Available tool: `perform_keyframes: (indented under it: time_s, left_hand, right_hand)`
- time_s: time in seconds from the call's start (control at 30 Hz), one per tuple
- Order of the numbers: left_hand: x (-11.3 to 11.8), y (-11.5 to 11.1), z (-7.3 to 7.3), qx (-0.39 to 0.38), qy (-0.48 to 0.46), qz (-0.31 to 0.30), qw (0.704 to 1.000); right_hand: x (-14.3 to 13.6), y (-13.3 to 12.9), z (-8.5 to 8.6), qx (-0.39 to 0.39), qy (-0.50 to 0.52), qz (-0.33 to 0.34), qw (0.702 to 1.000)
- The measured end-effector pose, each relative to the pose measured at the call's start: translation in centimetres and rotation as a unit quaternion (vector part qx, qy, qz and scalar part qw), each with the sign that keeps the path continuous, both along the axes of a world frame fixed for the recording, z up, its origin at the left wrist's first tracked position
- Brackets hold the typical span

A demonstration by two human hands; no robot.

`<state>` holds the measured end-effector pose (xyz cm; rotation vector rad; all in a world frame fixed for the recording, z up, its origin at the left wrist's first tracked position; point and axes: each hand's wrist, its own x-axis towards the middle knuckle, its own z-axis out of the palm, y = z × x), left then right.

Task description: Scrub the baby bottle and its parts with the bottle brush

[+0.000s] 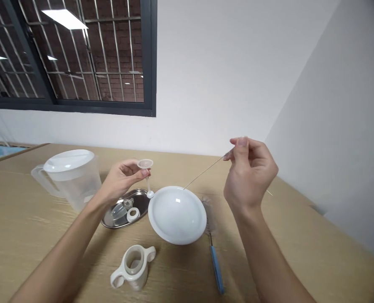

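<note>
My left hand (126, 176), fingers pinched, holds a translucent straw piece (145, 163) with a round flat top and a thin tube hanging down. A small white ball-like end (150, 194) sits at the tube's bottom, by the bowl's left rim. Raised at the right, my right hand (250, 172) pinches a thin stick (204, 171) between thumb and fingers. The stick slants down to the left, its lower end at the far rim of the white bowl (177, 235). Whether that end touches the bowl, I cannot tell.
An oval metal tray (113, 226) holds a clear bottle part (119, 211) and a white ring (133, 214). Behind it stands a lidded pitcher (76, 181). A two-handled white cup (134, 269) stands in front; a blue-handled bottle brush (216, 269) lies right of the bowl.
</note>
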<state>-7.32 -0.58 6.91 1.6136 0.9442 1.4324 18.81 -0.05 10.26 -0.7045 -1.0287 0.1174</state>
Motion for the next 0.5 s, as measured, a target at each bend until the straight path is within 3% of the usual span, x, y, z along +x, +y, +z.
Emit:
perform_keyframes:
  time_s: [0.1,0.17,0.5]
  left_hand:
    - [-2.1,-0.3,0.3,-0.006,0.076,0.041,0.996]
    - [-3.6,-0.5,-0.3,-0.028,0.137,0.061,0.988]
    - [-10.6,-1.9,-6.0,-0.084,0.272,0.193,0.939]
  right_hand:
    - [0.0,0.0,0.0,-0.007,0.002,-0.001,1.0]
    - [0.2,-0.1,0.2,-0.004,0.008,0.002,1.0]
    - [1.5,-0.8,1.1,0.025,0.027,0.023,0.999]
